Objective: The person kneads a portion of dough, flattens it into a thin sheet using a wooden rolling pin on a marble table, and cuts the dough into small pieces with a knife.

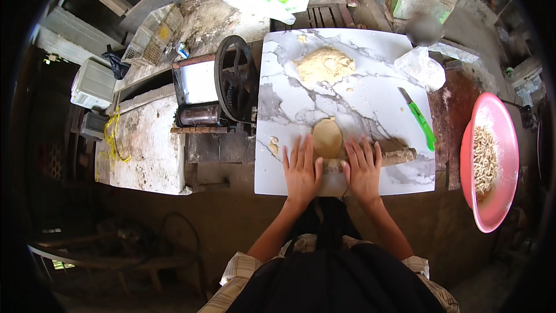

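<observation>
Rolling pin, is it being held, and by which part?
The rolling pin lies under the spread left hand, on its left part, and right hand, near its middle; neither visibly grips it.

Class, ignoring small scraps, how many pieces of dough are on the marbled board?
2: a lump near the board's far edge; a flat piece by the rolling pin. Hands may hide more.

Board (370, 52) is white w/ grey marbling, dough (328, 138) pale yellow, knife handle (422, 122) green, bowl (508, 156) pink, sleeves (241, 267) tan plaid.
</observation>
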Demonstrator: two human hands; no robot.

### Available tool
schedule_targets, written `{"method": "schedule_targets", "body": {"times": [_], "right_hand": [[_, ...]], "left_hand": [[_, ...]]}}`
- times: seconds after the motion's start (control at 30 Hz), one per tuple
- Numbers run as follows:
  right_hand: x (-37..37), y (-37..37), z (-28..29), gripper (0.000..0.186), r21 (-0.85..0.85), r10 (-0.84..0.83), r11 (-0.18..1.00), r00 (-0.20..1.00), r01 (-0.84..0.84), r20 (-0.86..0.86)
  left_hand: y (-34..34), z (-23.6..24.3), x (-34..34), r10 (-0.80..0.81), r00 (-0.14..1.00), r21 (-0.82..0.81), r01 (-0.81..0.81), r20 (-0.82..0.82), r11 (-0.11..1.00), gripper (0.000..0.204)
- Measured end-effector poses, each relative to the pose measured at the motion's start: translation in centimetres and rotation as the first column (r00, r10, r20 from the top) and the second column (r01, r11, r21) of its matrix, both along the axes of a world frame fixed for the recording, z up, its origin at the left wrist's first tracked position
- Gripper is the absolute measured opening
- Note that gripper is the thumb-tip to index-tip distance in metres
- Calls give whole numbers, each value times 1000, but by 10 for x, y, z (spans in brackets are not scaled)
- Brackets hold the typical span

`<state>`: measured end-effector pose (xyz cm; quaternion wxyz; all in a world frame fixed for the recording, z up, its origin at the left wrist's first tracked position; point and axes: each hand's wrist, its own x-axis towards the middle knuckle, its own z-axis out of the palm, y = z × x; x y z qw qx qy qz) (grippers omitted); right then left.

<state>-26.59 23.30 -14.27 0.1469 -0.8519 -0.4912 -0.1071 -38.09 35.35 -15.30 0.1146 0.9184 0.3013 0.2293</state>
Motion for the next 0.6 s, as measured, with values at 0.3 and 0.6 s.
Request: {"method": "schedule_targets", "body": {"times": [0.3, 0.6], "right_hand": [[29, -17, 5, 53, 95, 388, 921, 914, -379, -121], [38, 32, -1, 24, 121, 233, 969, 962, -217, -144]], "left_hand": [[17, 2, -10, -96, 955, -239, 167, 280, 957, 8], [43, 4, 32, 54, 987, -190, -24, 153, 982, 29]]}}
